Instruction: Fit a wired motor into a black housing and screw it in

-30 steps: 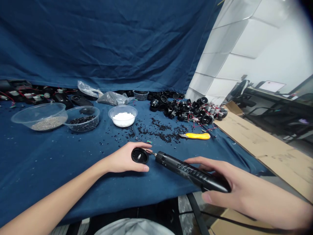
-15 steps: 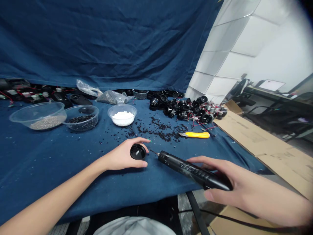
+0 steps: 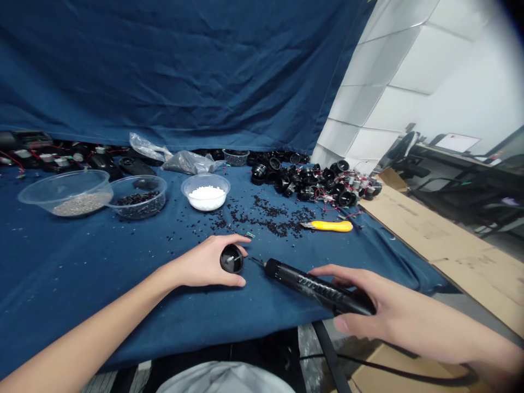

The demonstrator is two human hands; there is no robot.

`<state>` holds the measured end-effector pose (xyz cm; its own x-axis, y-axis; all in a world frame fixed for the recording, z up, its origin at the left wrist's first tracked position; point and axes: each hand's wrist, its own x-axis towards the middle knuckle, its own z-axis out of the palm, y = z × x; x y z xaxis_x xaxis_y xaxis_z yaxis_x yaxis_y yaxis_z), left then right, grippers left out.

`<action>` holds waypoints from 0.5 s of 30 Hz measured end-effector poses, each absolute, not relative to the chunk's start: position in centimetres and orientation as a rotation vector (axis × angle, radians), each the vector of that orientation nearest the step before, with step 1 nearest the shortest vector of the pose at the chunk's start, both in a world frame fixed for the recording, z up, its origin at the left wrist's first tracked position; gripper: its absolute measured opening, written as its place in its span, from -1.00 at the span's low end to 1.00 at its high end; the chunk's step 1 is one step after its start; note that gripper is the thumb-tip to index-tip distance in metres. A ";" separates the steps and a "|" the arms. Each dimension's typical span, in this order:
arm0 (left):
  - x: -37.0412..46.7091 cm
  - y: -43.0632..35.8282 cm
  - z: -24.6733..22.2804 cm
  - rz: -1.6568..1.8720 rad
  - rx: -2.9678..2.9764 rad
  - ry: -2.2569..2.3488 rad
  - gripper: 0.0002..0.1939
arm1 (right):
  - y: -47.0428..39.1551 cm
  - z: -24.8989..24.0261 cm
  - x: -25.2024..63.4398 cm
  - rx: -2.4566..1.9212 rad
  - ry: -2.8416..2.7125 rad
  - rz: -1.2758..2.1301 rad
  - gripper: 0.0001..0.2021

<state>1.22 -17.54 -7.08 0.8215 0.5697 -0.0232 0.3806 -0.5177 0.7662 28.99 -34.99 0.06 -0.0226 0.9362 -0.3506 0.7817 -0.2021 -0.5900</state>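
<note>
My left hand [image 3: 208, 263] is curled round a small round black plastic housing [image 3: 231, 260], its hollow side facing toward me and to the right. A pale pin shows inside the hollow. A small green circuit board [image 3: 250, 235] sits by the tip of my left index finger. In my right hand [image 3: 368, 300] lies a black electric screwdriver [image 3: 315, 284], gripped along its body. The thin bit points left at the housing, a short gap from its rim. A dark speck at the bit's end is too small to name.
Loose black screws or bits [image 3: 274, 215] are scattered beyond my hands, beside a yellow utility knife [image 3: 331, 225]. Bowls of white pieces [image 3: 206, 203], black parts [image 3: 137, 210] and metal bits [image 3: 82, 204] stand at left. Black housings with wires [image 3: 311, 183] are heaped at back right. Cardboard [image 3: 429, 234] lies right.
The housing in my left hand has turned slightly, its hollow facing more to the right. My right hand has shifted a little left with the screwdriver, bringing the bit closer to the housing.
</note>
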 end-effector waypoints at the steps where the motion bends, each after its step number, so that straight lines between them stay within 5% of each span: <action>1: 1.3 -17.6 -7.1 0.285 2.214 0.686 -0.20 | -35.0 0.1 28.9 -2.029 -1.836 1.037 -0.36; 15: 1.7 -18.1 -7.6 0.293 2.425 0.667 -0.20 | -34.8 -0.3 28.9 -2.066 -1.842 1.099 -0.32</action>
<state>1.73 -18.05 -7.55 0.8493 0.5255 0.0508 0.3932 -0.6938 0.6034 28.89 -34.75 -0.32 -0.0307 0.9125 -0.4079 0.7924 -0.2265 -0.5664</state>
